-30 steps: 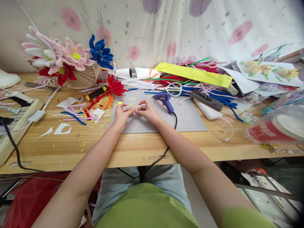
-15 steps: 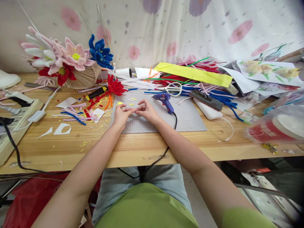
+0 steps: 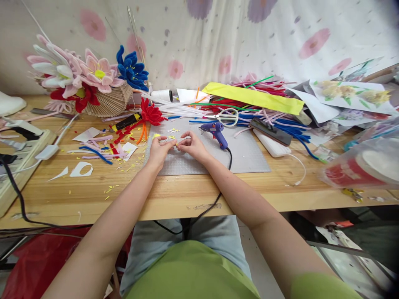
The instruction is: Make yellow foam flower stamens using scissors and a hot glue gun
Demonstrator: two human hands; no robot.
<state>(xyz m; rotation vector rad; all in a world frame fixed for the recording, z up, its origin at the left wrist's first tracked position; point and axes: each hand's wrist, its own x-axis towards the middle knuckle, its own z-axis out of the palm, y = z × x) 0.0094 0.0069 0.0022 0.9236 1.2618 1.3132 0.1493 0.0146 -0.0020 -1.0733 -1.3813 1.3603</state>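
Note:
My left hand [image 3: 159,150] and my right hand [image 3: 192,145] meet fingertip to fingertip over the grey cutting mat [image 3: 246,155]. Between the pinched fingers is a tiny yellow piece [image 3: 177,144], too small to identify; both hands pinch it. Small yellow scraps [image 3: 171,132] lie on the mat just beyond my fingers. A blue glue gun [image 3: 216,132] lies right of my right hand, its black cord running off the table's front edge. White-handled scissors [image 3: 228,116] rest behind the gun.
Finished pink, red and blue pipe-cleaner flowers [image 3: 77,77] stand at back left. A red flower [image 3: 151,113] lies near the mat. Pipe cleaners [image 3: 264,112] and a yellow sheet [image 3: 254,97] pile at back right. A power strip [image 3: 23,143] sits left, a plastic bag [image 3: 361,166] right.
My fingertips shifted slightly as they work the yellow piece; the hands stay in the same place over the mat.

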